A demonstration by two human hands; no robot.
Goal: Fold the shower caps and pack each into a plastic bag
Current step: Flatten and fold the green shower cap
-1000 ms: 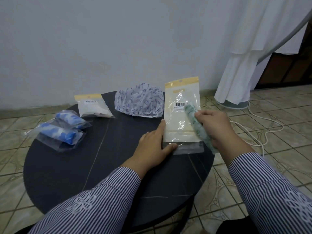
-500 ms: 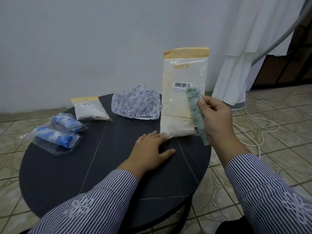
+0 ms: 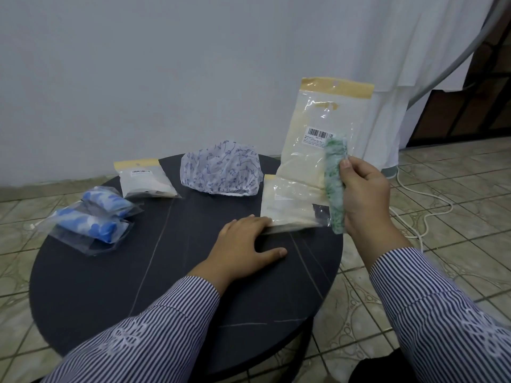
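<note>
Two blue caps (image 3: 91, 217) already sit in clear bags on the worktop's left, so those look done. The right hand (image 3: 365, 197) grips a rolled green cap (image 3: 335, 186) & a plastic bag (image 3: 318, 139) together, held up over the worktop's right edge. The cap isn't in the bag yet. The left hand (image 3: 246, 244) lies flat w/ straight fingers, pressing another bag (image 3: 287, 203) down. A white-blue cap (image 3: 221, 171) at the back isn't folded; one more bag (image 3: 143, 178) waits by it. So approx. half is left. The worktop (image 3: 166, 272) is round & dark. Room: tiled floor (image 3: 456, 189), pale wall (image 3: 166, 64), white curtain (image 3: 414, 51).
</note>
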